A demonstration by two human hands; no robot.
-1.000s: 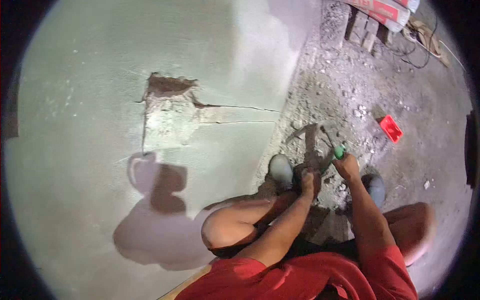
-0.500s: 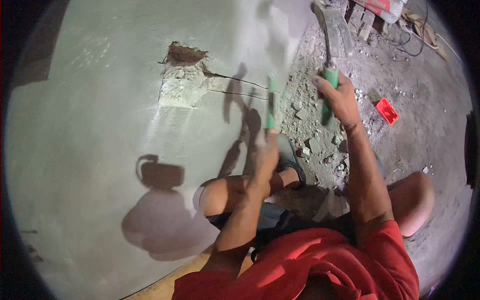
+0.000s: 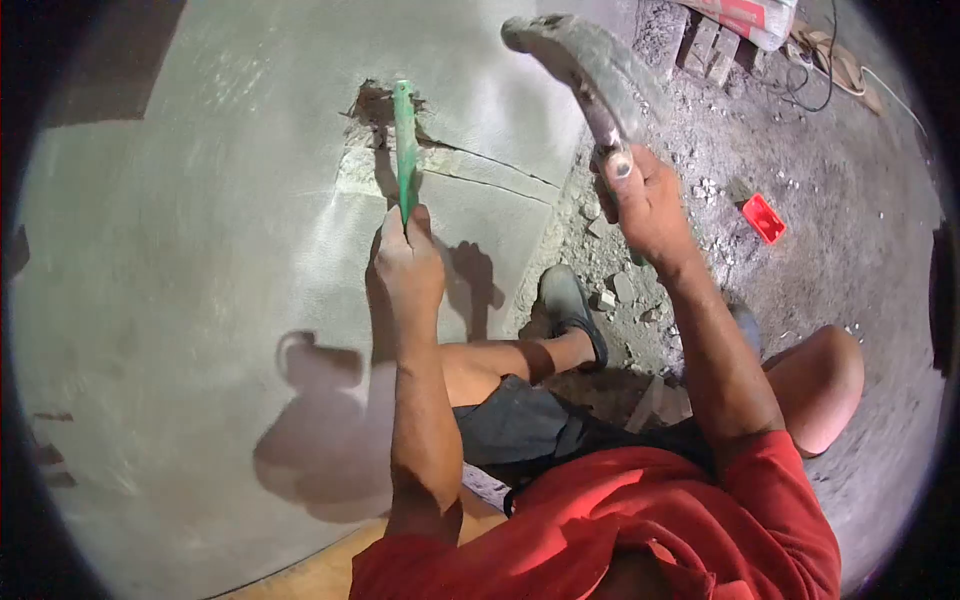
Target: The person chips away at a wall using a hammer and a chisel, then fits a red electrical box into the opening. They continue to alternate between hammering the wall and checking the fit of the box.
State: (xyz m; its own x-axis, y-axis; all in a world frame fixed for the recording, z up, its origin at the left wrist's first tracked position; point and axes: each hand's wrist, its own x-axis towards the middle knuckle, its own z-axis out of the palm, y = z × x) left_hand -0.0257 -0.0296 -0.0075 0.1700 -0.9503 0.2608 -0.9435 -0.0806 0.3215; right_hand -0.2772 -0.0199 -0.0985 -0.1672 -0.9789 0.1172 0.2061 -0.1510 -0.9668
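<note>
My left hand is closed round the lower end of a green chisel, which points up across the wall. The chisel's far end overlaps a rough broken hole in the grey plaster. Raised to the right, my right hand grips a hammer by its handle, mostly covered by the fingers. The hammer's long, curved metal head is partly blurred and hangs apart from the chisel. Two cut lines run from the hole toward the wall's right edge.
Rubble lies along the foot of the wall, near my shoe. A small red box sits on the dusty floor. Toward the upper right are a white-and-red bag and a dark cable.
My left hand has moved left and up with the chisel, bringing it over the hole. The hammer has swung left, its head now tilting toward the wall.
</note>
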